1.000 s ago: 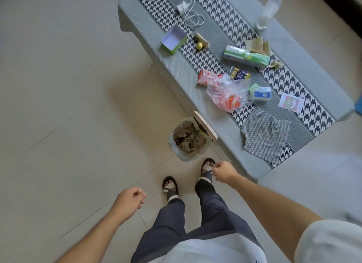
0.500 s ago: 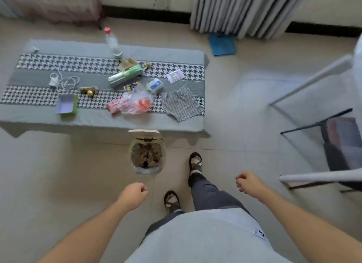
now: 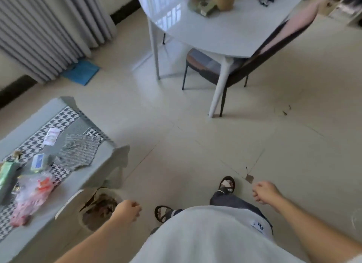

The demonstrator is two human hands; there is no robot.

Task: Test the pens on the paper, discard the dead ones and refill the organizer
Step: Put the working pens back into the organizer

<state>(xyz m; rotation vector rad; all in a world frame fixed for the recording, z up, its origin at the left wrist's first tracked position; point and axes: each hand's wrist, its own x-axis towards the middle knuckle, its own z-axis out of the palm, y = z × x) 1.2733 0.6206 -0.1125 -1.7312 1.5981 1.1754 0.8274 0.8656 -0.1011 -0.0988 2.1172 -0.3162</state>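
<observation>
Grey-clothed bench (image 3: 58,186) at left carries blurred packets; a bin (image 3: 100,210) stands at its front edge. Left hand (image 3: 127,211) and right hand (image 3: 264,192) hang loosely curled, grasping nothing. No pens discernible.

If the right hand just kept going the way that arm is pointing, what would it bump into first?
Probably nothing soon: the right hand points up-left across bare floor. Farther along lie the white table's leg and the curtain, though depth is unclear.
</observation>
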